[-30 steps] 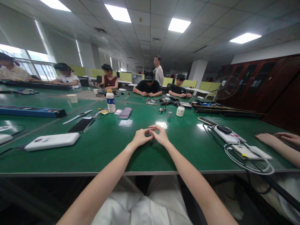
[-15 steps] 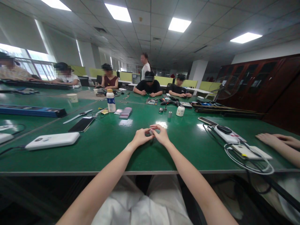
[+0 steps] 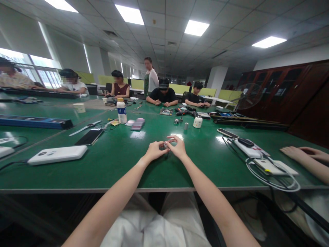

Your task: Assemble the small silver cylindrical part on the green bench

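A small silvery metal part (image 3: 165, 145) sits between my two hands, just above the green table (image 3: 115, 171). My left hand (image 3: 154, 151) has its thumb and fingers curled around the left side of the part. From the right, the thumb of my right hand (image 3: 178, 148) presses against it, and the fingers arch over the far side. Most of the part is covered by fingers, so its exact kind is unclear. Beyond the hands stand a small grey metal cylinder (image 3: 186, 126) and a round white jar (image 3: 197, 122).
A white power bank (image 3: 58, 154) and a dark phone (image 3: 89, 136) lie to the left. A bottle (image 3: 121, 111) stands farther back. Cables and a white device (image 3: 248, 145) lie on the right, near another person's hands (image 3: 295, 152). Several people sit across the table.
My right hand's fingers have lifted and spread slightly over the part, while my left hand stays in place. The standing person in the background has moved left.
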`<state>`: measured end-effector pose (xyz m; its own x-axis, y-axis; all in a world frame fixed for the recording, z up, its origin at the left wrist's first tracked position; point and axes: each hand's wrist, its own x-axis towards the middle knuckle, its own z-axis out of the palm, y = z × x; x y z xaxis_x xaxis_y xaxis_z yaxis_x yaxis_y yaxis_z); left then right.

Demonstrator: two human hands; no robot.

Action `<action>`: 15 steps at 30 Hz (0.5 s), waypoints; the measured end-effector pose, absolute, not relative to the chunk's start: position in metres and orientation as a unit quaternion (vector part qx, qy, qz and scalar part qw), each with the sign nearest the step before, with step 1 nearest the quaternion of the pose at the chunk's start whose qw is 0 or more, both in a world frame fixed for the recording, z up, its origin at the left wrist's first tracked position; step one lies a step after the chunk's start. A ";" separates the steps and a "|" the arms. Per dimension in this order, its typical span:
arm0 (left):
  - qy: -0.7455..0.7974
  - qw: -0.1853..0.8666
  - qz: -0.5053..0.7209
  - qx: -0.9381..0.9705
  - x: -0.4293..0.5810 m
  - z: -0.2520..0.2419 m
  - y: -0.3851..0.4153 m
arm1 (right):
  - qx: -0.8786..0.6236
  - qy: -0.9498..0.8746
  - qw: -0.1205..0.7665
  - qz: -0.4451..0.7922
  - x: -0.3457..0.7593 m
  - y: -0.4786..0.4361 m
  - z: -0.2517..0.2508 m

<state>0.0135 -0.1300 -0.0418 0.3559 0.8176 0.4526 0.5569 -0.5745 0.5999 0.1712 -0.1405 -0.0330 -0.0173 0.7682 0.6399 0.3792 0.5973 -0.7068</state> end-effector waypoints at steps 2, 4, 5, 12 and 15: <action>0.426 0.176 0.373 0.805 0.014 -0.041 -0.130 | -0.428 -0.677 0.574 0.170 0.172 -0.137 -0.033; 0.428 0.177 0.372 0.804 0.014 -0.041 -0.130 | -0.468 -0.653 0.575 0.158 0.177 -0.131 -0.034; 0.431 0.177 0.372 0.803 0.014 -0.041 -0.130 | -0.492 -0.639 0.572 0.151 0.181 -0.127 -0.035; 0.442 0.174 0.370 0.798 0.015 -0.041 -0.131 | -0.625 -0.585 0.497 0.145 0.210 -0.112 -0.056; 0.442 0.177 0.370 0.798 0.015 -0.042 -0.130 | -0.639 -0.583 0.478 0.151 0.213 -0.111 -0.061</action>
<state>0.0149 -0.1301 -0.0416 0.3363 0.8358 0.4340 0.5748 -0.5472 0.6084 0.2134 -0.1115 -0.0614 0.2735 0.8901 0.3645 0.6003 0.1381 -0.7878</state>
